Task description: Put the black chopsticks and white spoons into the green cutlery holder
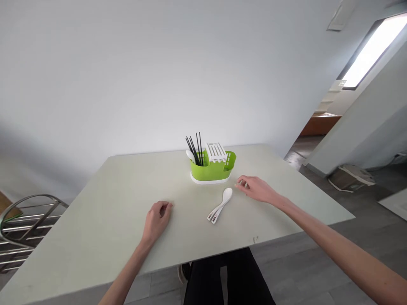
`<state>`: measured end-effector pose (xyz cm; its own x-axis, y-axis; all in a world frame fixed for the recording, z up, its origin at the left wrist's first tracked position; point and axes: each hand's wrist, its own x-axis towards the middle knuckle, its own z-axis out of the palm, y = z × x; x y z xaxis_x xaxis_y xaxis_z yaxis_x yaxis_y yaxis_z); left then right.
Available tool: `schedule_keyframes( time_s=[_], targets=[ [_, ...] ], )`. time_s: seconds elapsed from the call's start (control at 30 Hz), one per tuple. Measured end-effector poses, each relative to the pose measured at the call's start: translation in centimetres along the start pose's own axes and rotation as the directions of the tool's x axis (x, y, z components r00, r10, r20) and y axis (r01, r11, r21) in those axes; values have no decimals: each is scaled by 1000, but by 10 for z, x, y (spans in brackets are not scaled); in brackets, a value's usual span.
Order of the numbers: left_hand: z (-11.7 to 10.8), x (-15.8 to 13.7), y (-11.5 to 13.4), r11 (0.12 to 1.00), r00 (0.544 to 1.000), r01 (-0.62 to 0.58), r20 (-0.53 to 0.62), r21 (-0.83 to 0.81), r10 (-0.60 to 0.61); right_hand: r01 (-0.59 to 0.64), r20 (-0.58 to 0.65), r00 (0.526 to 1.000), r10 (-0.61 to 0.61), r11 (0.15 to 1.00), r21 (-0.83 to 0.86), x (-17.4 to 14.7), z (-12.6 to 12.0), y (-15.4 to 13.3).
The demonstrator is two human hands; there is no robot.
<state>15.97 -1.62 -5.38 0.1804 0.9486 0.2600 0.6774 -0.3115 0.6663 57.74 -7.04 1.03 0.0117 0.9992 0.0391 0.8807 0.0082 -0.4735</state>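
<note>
A person sits at a pale table [111, 220], seen from their own head looking forward and down. Two white spoons [221, 206] lie nested together near the middle of the table, bowls pointing toward one o'clock and handles toward seven o'clock. The right hand [256, 189] rests palm down just beside the spoon bowls, at about three o'clock from them; its fingers are loosely curled and hold nothing, with the fingertips close to the bowls but not touching. The left hand [156, 219] lies on the table at nine o'clock from the spoons, well apart from them, curled in a loose empty fist. At twelve o'clock from the spoons stands a green cutlery holder [212, 169] on a white base, with black chopsticks [195, 149] standing upright in its left compartment beside another white spoon [190, 156], and a white slotted insert [216, 151] toward its right. Taking the spoons cleanly would likely mean pinching both handles together, since they lie stacked and may slide apart.
</note>
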Motion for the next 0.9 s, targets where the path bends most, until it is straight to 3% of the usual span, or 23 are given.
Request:
schedule_keyframes(
  time_s=[0.17, 0.4, 0.9],
  targets=[
    [1, 1, 1, 1000, 1000, 1, -6, 25, -1, -218, 168, 968, 185, 953, 209, -1, 32, 9],
    [3, 2, -2, 998, 1000, -21, -18, 51, 22, -339, 282, 925, 253, 887, 314, 21, 60, -5],
    [4, 1, -7, 996, 998, -58, -31, 65, 60, -317, 307, 928, 209, 877, 361, 26, 65, -3]
  ],
)
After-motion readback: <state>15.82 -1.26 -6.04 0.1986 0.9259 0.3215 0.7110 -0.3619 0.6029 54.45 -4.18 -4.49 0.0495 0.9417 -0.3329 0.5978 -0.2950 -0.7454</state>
